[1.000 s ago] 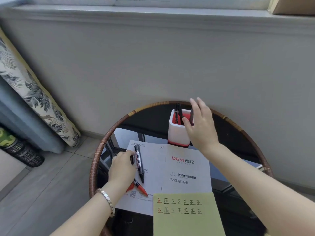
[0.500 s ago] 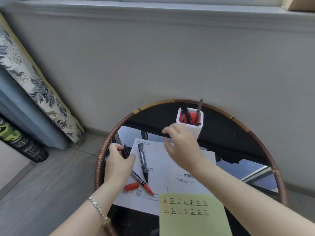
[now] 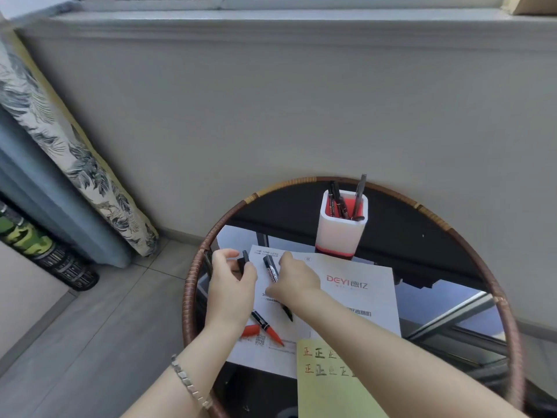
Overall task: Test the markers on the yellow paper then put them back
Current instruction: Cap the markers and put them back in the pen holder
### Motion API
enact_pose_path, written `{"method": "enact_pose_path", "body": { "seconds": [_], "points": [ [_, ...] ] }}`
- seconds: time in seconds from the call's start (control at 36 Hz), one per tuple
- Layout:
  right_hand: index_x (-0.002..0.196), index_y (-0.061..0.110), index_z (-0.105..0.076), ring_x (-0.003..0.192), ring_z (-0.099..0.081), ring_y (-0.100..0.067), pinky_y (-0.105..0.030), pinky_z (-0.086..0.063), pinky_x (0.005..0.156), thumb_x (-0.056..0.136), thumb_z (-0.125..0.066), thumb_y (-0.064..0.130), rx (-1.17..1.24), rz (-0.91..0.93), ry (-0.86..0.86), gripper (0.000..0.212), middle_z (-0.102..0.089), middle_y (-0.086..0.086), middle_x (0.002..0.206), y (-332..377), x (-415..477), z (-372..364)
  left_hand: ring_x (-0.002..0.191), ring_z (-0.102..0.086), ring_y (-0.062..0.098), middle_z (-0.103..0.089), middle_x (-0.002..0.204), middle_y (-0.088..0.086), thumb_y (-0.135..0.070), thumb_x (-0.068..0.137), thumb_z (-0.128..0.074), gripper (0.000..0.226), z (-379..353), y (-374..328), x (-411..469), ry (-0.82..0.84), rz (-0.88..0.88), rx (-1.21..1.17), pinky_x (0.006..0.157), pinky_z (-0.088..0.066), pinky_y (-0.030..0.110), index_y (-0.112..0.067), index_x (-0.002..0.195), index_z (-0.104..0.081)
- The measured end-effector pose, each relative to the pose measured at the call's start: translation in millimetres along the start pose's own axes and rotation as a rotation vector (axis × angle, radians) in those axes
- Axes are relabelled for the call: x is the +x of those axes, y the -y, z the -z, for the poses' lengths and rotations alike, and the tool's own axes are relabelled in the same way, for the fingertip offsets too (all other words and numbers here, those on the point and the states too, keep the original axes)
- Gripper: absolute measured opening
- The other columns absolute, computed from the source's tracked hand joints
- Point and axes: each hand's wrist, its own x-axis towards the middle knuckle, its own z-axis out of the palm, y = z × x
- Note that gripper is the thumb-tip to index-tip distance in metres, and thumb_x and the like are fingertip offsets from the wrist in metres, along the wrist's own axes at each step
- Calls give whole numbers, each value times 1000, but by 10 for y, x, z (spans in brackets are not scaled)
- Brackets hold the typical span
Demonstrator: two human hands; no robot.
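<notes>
Right hand (image 3: 297,280) covering black marker (image 3: 271,270) middle, yellow paper (image 3: 328,384) cropped below

A round table (image 3: 193,285) stands against the wall. The left hand (image 3: 232,285) and right hand (image 3: 297,282) lie side by side on a printed sheet (image 3: 373,297), with a marker (image 3: 272,273) between them. Beyond the right hand stands a pen holder (image 3: 340,233) with pens in it. Nearer than the left hand lie a second marker (image 3: 266,327) and its cap (image 3: 250,330). A note paper (image 3: 328,393) overlaps the sheet's near edge, under the right forearm.
</notes>
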Motion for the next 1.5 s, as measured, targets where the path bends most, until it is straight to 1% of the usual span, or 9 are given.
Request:
{"method": "enact_pose_path", "body": {
  "seconds": [0.14, 0.22, 0.28, 0.42, 0.53, 0.64, 1.11, 1.33, 1.5],
  "points": [
    [74, 12, -46, 67, -50, -21, -25, -31, 48, 73, -63, 21, 112, 0, -20, 20, -47, -1, 66, -280, -91, 260, 98, -58, 16, -56, 108, -5, -18, 90, -57, 25, -74, -87, -135, 95, -20, 2, 84, -50, 35, -26, 110, -45],
    [64, 12, -45, 55, -44, -19, -28, -32, 51, 72, -58, 21, 289, 39, -113, 18, -43, -2, 57, -452, -263, 513, 95, -54, 5, -55, 100, -13, -18, 87, -63, 26, -124, -118, -208, 129, -52, 30, 78, -44, 19, -25, 110, -53],
    [65, 12, -44, 55, -42, -16, -29, -34, 53, 76, -55, 20, 428, 88, -164, 18, -44, -2, 59, -555, -431, 693, 89, -56, -3, -59, 95, -18, -15, 85, -65, 22, -164, -142, -259, 164, -63, 5, 66, -42, 8, -27, 103, -58],
    [79, 6, -56, 56, -47, -11, -20, -39, 51, 83, -56, 13, 758, 171, -346, 8, -53, -2, 63, -788, -840, 1007, 82, -64, 2, -68, 89, -9, -14, 84, -66, 19, -287, -221, -384, 267, -52, -86, 70, -51, 15, -29, 95, -64],
    [73, 7, -55, 50, -58, -11, -18, -45, 45, 87, -56, 14, 1073, 198, -474, 16, -60, -1, 58, -914, -1047, 1048, 63, -62, -3, -67, 89, -6, -15, 84, -65, 24, -412, -299, -488, 356, -88, -91, 56, -46, 7, -38, 87, -60],
    [71, 10, -55, 45, -58, -11, -19, -48, 43, 89, -53, 20, 1254, 144, -554, 21, -62, -1, 53, -959, -1144, 992, 73, -61, 3, -68, 82, -13, -18, 81, -69, 19, -488, -331, -574, 404, -122, -56, 66, -47, 11, -36, 83, -63],
    [70, 7, -53, 43, -54, -12, -21, -47, 43, 92, -49, 21, 1338, 111, -631, 26, -61, -1, 53, -969, -1176, 938, 73, -54, -5, -65, 76, -20, -18, 80, -70, 17, -465, -373, -645, 403, -185, 6, 62, -41, 6, -34, 79, -64],
    [70, 4, -55, 42, -57, -14, -21, -49, 43, 79, -52, 35, 1418, 115, -468, 33, -63, -4, 54, -908, -1229, 894, 69, -52, -3, -62, 88, -18, -15, 81, -69, 27, -448, -478, -734, 488, -330, 35, 64, -42, 11, -42, 81, -62],
    [64, 0, -52, 34, -50, -15, -22, -43, 37, 90, -48, 28, 1473, 55, -469, 38, -57, -4, 44, -872, -1255, 896, 69, -50, -3, -55, 79, -27, -40, 85, -51, 7, -387, -479, -734, 617, -481, 147, 60, -36, 8, -42, 91, -51]
  ]
}}
